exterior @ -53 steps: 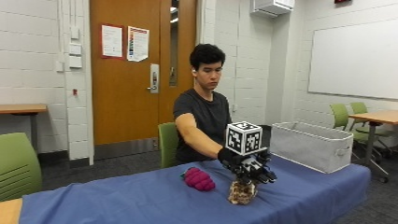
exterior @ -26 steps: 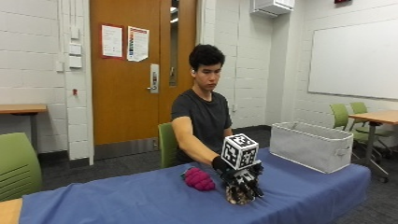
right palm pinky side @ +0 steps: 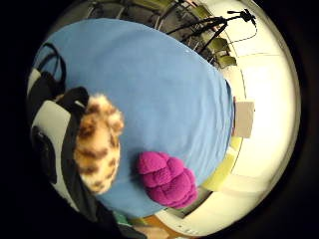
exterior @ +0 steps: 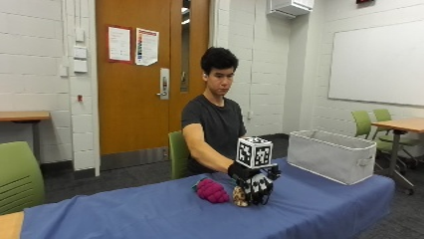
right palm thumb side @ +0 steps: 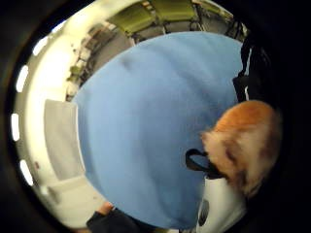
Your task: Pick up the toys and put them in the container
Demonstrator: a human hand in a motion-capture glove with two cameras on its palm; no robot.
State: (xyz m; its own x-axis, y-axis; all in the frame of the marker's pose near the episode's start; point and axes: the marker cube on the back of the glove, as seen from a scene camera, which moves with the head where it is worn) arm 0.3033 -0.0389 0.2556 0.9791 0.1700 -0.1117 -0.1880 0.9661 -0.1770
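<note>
Lowered since a second ago, the black-gloved right hand now sits down on the tabletop at lower centre of the outside view, fingers curled round a small tan-and-brown spotted plush toy that shows just at the hand's left edge. Palm views agree: the leopard-patterned fuzz fills the side nearest the palm, pale fur and an orange-tan patch pressed close. Toy appears to rest on the blue tablecloth or barely off it; lift judged not yet begun. Just beside the hand, toward frame left, lies a magenta knobbly knitted plush toy, untouched, lumpy and soft-looking. Well apart, at right of frame, stands the grey fabric rectangular container near the table's end; nothing shows above its rim. Progress: first toy gripped, none visibly delivered; both left to carry over.
</note>
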